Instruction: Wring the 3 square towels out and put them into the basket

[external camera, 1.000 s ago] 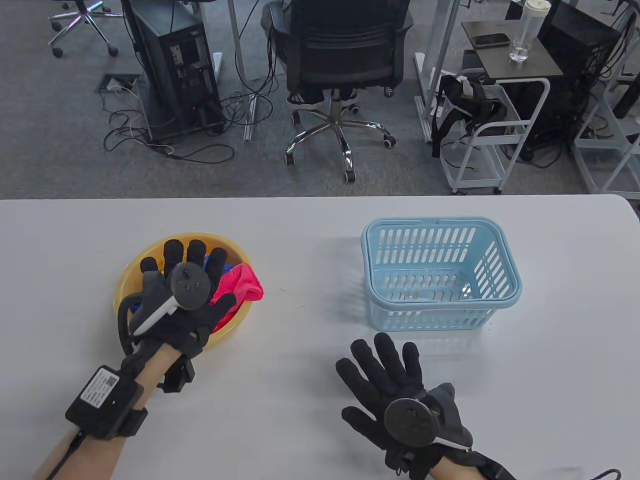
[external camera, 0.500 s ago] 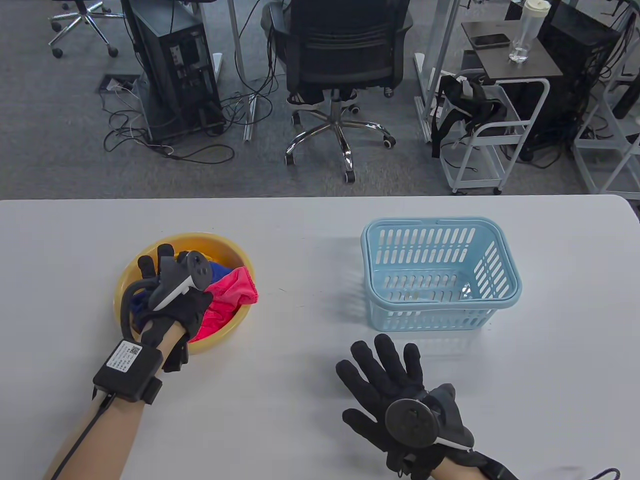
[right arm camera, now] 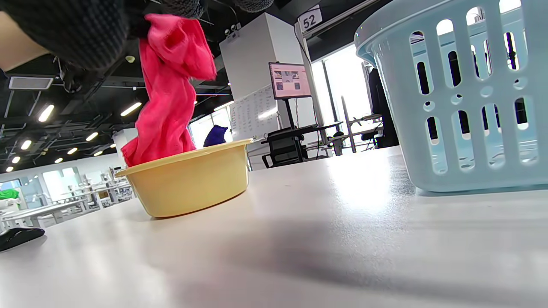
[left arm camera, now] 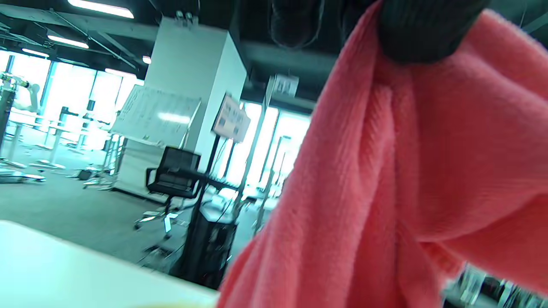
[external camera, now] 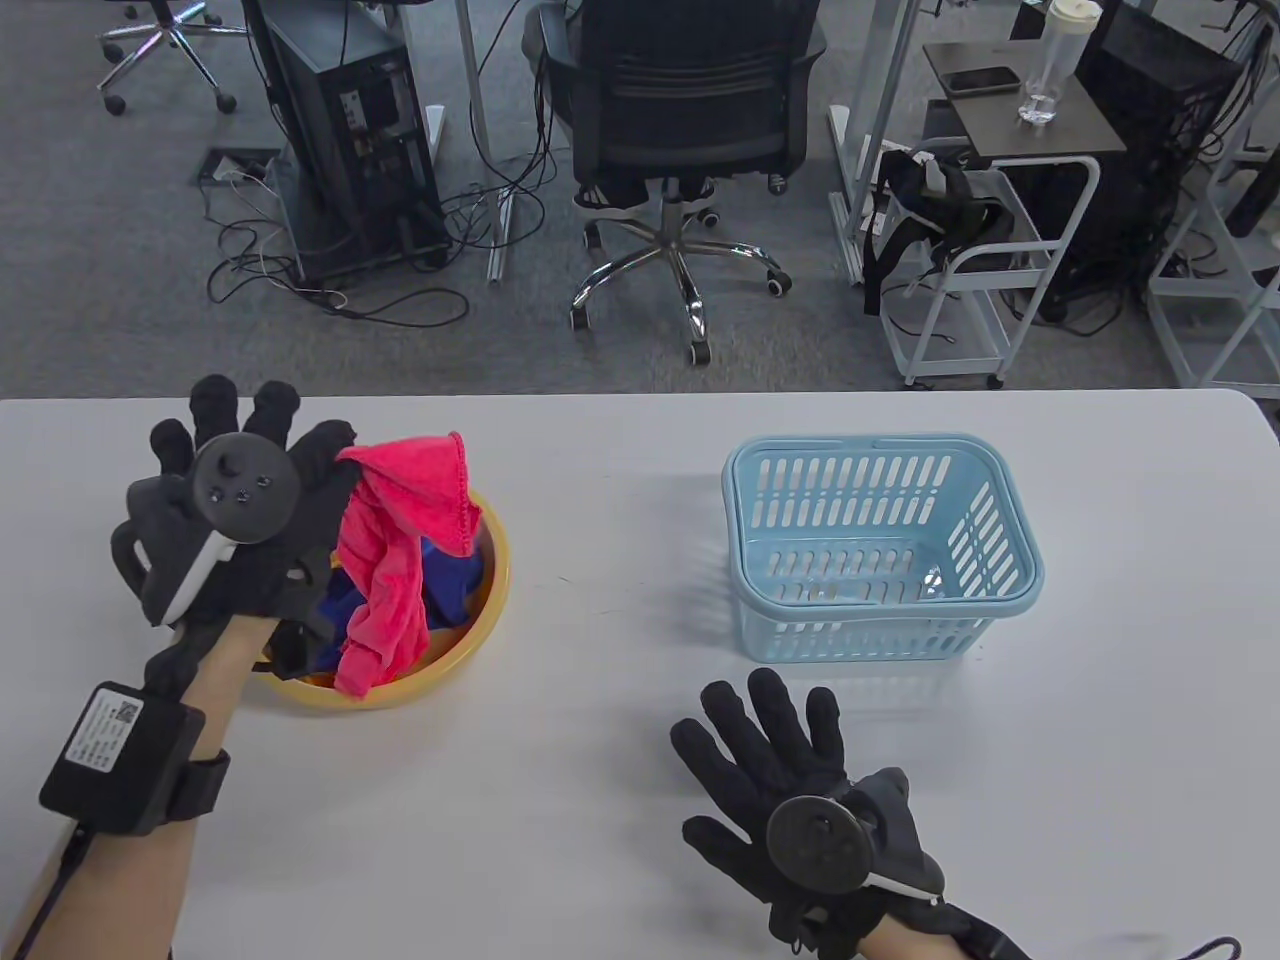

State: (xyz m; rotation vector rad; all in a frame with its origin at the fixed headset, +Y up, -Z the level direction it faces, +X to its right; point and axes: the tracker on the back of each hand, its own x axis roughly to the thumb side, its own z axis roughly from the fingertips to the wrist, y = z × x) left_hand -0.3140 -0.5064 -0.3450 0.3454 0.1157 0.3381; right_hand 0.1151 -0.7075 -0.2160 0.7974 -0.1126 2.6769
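Above the yellow basin at the left of the tabletop, the left hand now holds the pink towel up by one end; half a second ago that hand was down inside the basin with the towel bunched beside it. The towel hangs in a long fold, its lower end draped over the near rim. In the left wrist view the cloth fills most of the picture and a gloved fingertip presses into its top, so the fingers appear clamped on it, though how many take part is hard to tell. A blue towel lies in the basin behind the pink one; a third towel cannot be made out.

The right hand has not moved: it rests flat on the tabletop just in front of the light blue basket, fingers straight and spread, holding nothing. The basket stands upright to the right of the basin, well apart from it, with no towel in it.
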